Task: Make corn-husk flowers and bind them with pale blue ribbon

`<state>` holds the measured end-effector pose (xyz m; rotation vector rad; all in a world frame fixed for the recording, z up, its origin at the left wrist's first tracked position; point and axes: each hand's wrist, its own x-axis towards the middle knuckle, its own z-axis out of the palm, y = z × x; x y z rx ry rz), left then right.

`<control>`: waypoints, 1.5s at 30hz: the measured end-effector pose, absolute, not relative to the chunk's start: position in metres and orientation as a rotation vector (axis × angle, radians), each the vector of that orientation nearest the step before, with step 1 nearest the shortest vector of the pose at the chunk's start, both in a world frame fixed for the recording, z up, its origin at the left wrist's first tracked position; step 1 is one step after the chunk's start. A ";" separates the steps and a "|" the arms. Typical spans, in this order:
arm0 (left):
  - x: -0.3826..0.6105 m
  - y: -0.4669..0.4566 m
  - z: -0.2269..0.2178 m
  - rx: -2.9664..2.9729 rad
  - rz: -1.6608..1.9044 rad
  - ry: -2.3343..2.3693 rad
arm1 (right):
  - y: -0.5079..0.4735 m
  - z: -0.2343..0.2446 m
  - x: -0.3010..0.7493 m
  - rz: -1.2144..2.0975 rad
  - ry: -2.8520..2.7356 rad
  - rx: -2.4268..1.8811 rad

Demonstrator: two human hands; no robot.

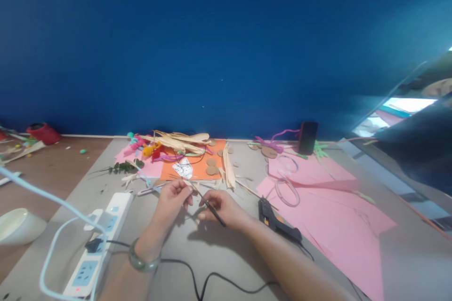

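Observation:
Over the middle of the grey work surface, my left hand (175,196) is closed in a pinch, on something too small to make out. A green bangle (142,259) circles that wrist. Just to its right, my right hand (219,207) grips a slim dark tool (213,209), perhaps tweezers or a pen. Its thin end points up-left toward my left fingertips; whether they touch is unclear. Beyond the hands lie an orange sheet (172,173), a black-and-white patterned paper piece (183,168), round brown discs (212,170) and dried husk strips (229,169).
On the left are a white power strip (85,273), a pale blue cable (52,197) and a white bowl (21,225). A black glue gun (277,222) lies right, beside pink sheets (339,230). A phone (308,138) leans on the blue wall (226,47).

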<state>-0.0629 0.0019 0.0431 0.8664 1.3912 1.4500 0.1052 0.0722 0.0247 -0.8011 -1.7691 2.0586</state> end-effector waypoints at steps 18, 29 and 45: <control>-0.067 0.002 0.042 0.775 1.497 1.372 | 0.073 0.033 0.104 1.926 -1.733 -0.970; -0.097 -0.003 0.049 0.897 1.357 1.522 | 0.102 0.019 0.111 1.499 -1.667 -1.068; -0.083 0.002 0.017 1.472 0.747 1.750 | 0.108 0.011 0.112 1.432 -1.695 -1.092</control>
